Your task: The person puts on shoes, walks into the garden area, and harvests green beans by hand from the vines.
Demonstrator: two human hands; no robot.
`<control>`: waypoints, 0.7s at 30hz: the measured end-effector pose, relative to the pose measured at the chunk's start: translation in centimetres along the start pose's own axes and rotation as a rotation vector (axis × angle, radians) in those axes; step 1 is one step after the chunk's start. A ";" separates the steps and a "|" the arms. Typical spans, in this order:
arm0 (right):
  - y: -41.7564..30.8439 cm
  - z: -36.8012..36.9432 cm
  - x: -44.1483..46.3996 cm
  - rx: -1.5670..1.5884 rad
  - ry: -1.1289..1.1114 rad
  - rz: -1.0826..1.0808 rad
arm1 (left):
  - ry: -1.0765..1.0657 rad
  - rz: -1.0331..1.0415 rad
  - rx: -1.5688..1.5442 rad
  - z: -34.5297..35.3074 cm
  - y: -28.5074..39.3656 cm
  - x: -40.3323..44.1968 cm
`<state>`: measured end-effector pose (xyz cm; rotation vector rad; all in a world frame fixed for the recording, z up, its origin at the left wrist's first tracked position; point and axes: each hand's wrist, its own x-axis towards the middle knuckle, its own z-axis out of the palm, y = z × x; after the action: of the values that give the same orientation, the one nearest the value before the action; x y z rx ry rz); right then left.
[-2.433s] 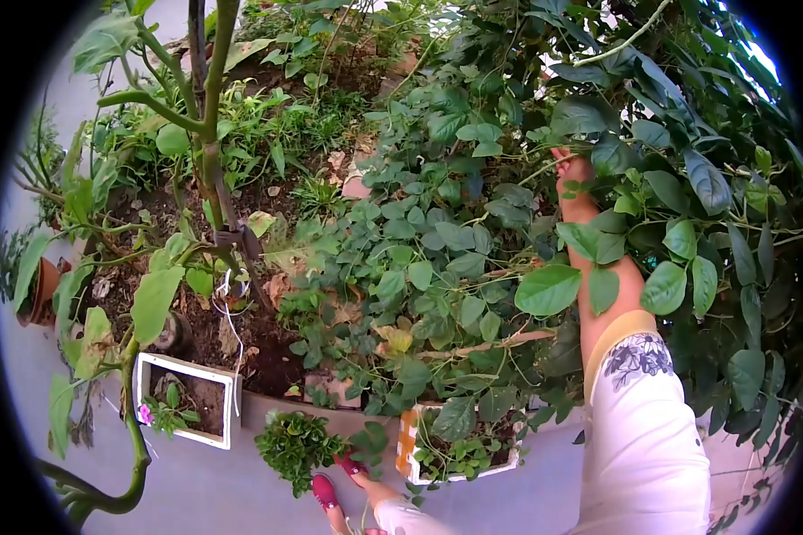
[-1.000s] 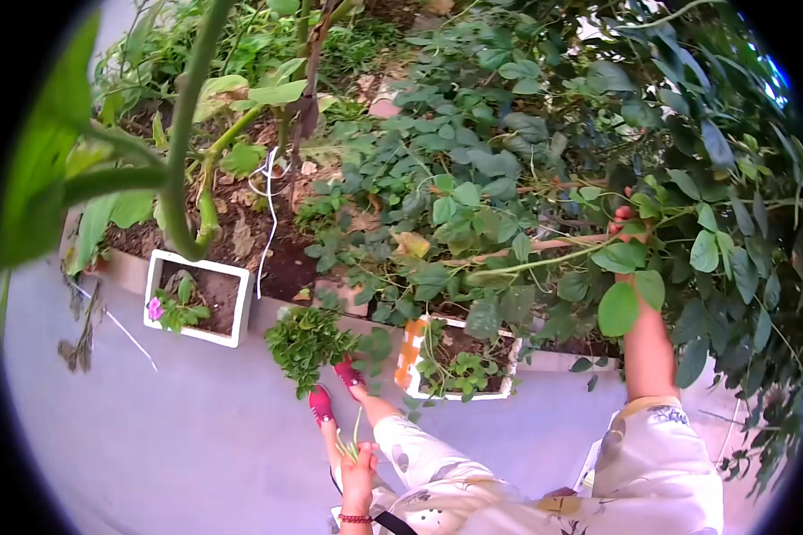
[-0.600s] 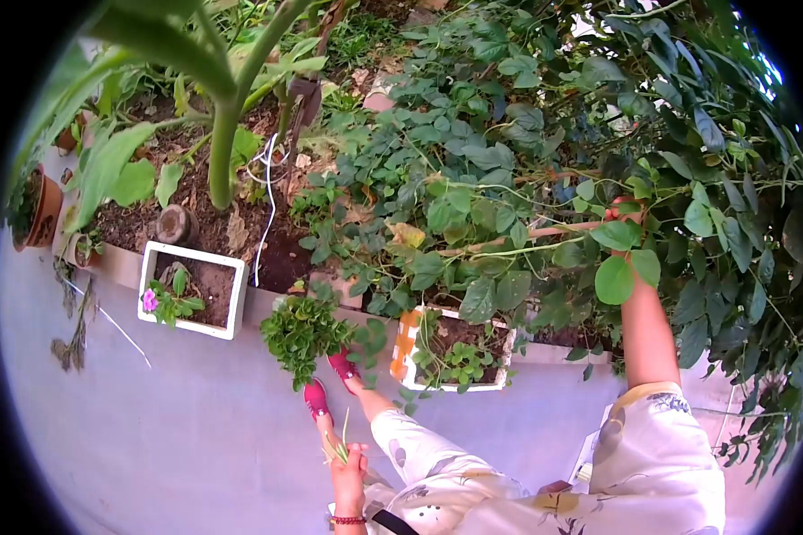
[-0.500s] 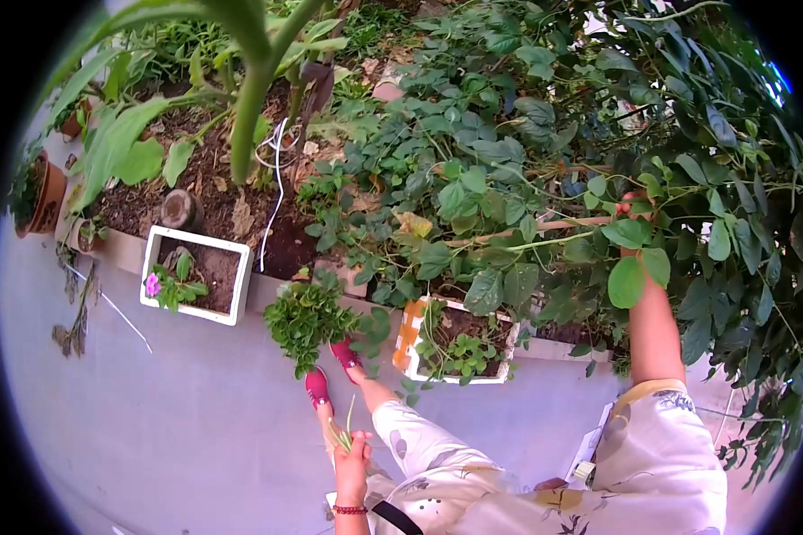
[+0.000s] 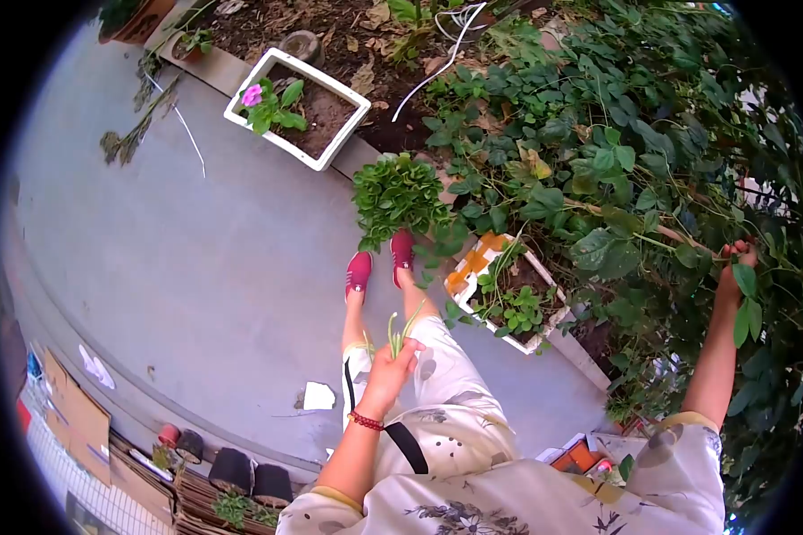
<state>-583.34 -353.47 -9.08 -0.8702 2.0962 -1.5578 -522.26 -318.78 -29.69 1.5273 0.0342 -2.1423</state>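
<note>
My left hand (image 5: 389,373) is closed around a small bunch of slender green bean pods (image 5: 396,333), held low in front of my trousers. The pods' tips stick up above the fingers. At the right, my right hand (image 5: 738,260) reaches into the climbing bean vine (image 5: 611,254), its fingers curled together beside the end of a thin brown pole (image 5: 678,235). Leaves hang just below that wrist, and whatever the fingers grip is too small to make out.
A white planter (image 5: 343,134) with a pink flower stands on the bed's edge. Close to my red shoes are a bushy green plant (image 5: 400,198) and a foam box (image 5: 555,323) of seedlings. Black pots (image 5: 230,470) and cardboard (image 5: 73,415) lie at the lower left.
My view has swung, so the planters now appear farther right and the lower-left pots have come into sight. My right hand has reached farther right along the vine; the left still holds the pods.
</note>
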 end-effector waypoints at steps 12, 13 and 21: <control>2.0 -3.4 4.6 -0.112 -0.110 -0.121 | 0.039 0.053 0.026 -1.7 -1.5 -1.0; 2.1 -3.0 4.7 -0.149 -0.082 -0.116 | 0.036 0.055 0.018 -1.8 -1.5 -1.0; -0.1 13.9 -25.4 -0.396 -0.524 -0.084 | -0.094 0.087 -0.045 -1.6 -0.7 -2.0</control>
<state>-555.87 -346.17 -14.67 -1.3450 2.0045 -0.8203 -520.70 -316.97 -28.71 1.3765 -0.0158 -2.1272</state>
